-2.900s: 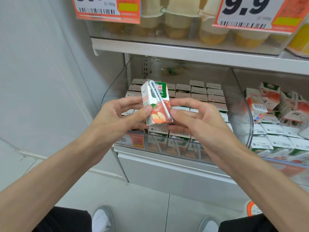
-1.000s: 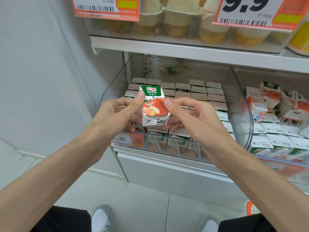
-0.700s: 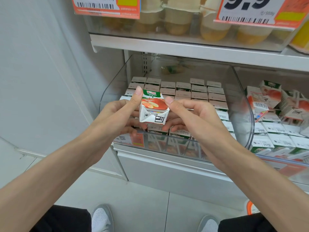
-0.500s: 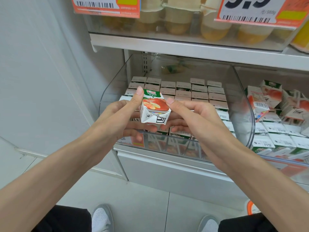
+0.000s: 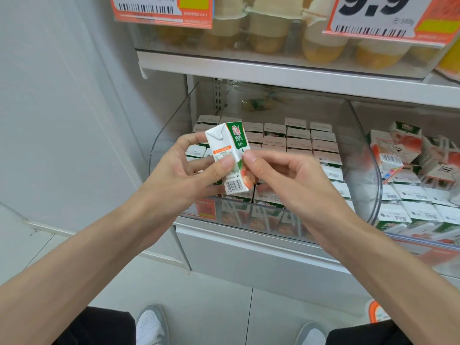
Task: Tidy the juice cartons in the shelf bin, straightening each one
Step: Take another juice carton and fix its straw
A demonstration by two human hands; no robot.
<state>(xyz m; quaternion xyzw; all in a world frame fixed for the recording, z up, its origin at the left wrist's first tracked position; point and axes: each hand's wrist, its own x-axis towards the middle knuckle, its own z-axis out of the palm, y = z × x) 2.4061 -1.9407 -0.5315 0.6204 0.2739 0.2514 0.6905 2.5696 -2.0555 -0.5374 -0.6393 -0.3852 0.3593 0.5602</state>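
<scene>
Juice carton (image 5: pixel 229 158), a small white one, sits in both hands just in front of and above the clear shelf bin (image 5: pixel 171 135), tilted so its folded top leans up and to the left. The left hand (image 5: pixel 184 178) grips it, with the thumb pressed on the white side panel and the fingers curled round behind. The right hand (image 5: pixel 286 180) pinches the carton's right edge between thumb and forefinger, its other fingers curled loosely below. The green panel reads "100%" under a red logo whose characters are too small to make out. The white side has an orange strip of fine print and a barcode near the bottom. Below the arms, a pair of grey-white shoes (image 5: pixel 151 324) stands on the pale floor. Behind the hands, the bin holds rows of cartons (image 5: pixel 298 145) standing upright and packed close, tops facing up. An orange label (image 5: pixel 205 209) is stuck on the bin's front wall, its print blurred. Just to the right, a neighbouring bin (image 5: pixel 445 241) holds more of the same, with several loose cartons (image 5: pixel 408 145) lying tipped over on top. Farther up, the upper shelf (image 5: pixel 273 68) carries fruit cups (image 5: pixel 268 28) with pale lids. An orange-edged price card (image 5: pixel 373 13) reads "9.9" and "/500g" over a barcode, and a second price card (image 5: pixel 161 11) at the left also shows "/500g".
</scene>
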